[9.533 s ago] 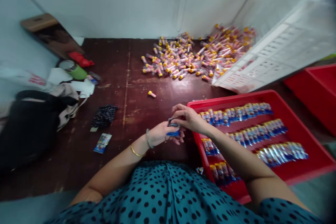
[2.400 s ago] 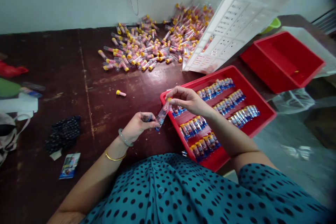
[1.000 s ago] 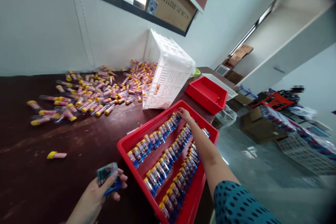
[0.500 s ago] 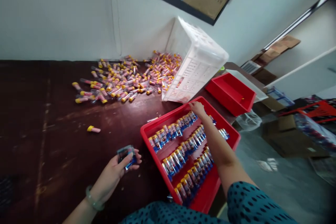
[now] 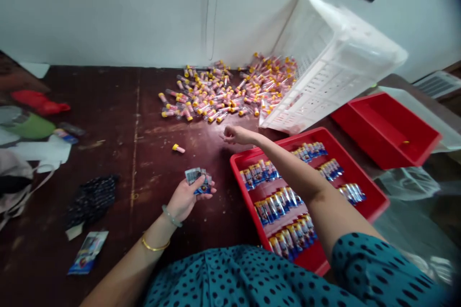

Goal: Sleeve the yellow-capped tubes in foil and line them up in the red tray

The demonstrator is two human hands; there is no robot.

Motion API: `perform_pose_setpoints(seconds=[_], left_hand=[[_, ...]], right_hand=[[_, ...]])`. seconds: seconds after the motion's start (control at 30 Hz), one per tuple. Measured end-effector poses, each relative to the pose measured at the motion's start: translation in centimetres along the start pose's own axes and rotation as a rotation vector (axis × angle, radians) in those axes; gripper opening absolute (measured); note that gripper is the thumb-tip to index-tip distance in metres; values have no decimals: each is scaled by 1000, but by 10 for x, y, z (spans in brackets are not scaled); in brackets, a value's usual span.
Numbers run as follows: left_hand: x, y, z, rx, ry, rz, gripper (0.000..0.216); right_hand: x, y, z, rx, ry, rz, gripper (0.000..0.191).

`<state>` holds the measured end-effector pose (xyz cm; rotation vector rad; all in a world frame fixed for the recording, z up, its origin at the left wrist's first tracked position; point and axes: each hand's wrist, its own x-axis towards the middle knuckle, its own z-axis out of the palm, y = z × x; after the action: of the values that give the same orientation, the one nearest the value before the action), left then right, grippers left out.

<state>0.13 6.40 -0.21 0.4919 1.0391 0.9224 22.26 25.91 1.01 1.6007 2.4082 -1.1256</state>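
My left hand (image 5: 187, 195) is closed on a small stack of printed blue packets (image 5: 197, 177), held above the dark wooden table. My right hand (image 5: 236, 134) reaches out over the table, between the red tray (image 5: 374, 201) and the heap of clear tubes with yellow caps (image 5: 230, 91). Its fingers are curled and slightly blurred, with nothing clearly in them. The red tray holds rows of packed blue-wrapped tubes (image 5: 281, 201). A single yellow-capped tube (image 5: 177, 148) lies loose to the left of my right hand.
A white plastic crate (image 5: 334, 62) lies tipped on its side behind the heap. An empty red tray (image 5: 385, 129) sits at the right. At the left lie a dark patterned cloth (image 5: 90, 199), a loose packet (image 5: 87, 252), a green lid (image 5: 30, 127) and a bag.
My right hand has left the far end of the red tray and moved left towards the tube heap. The view has swung down and left. My left hand still holds the packets.
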Motion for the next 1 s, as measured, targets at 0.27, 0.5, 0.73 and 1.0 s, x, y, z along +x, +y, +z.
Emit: perform_pose_setpoints(seconds=[0.27,0.5,0.73,1.0], left_hand=[[-1,-6,8,-127,184,193,34],[-8,0,15,-17,43,163,35],[-8,3,5,144,-12,197,26],[-13,7,23,207,-1,275,22]], right_hand=[[-82,-59,54,205,402,-513,14],[-114,-75,74,202,351,-541,10],[-136,-56,48,539,394,-462,19],[-150,-47,39,1073,232,-268,30]])
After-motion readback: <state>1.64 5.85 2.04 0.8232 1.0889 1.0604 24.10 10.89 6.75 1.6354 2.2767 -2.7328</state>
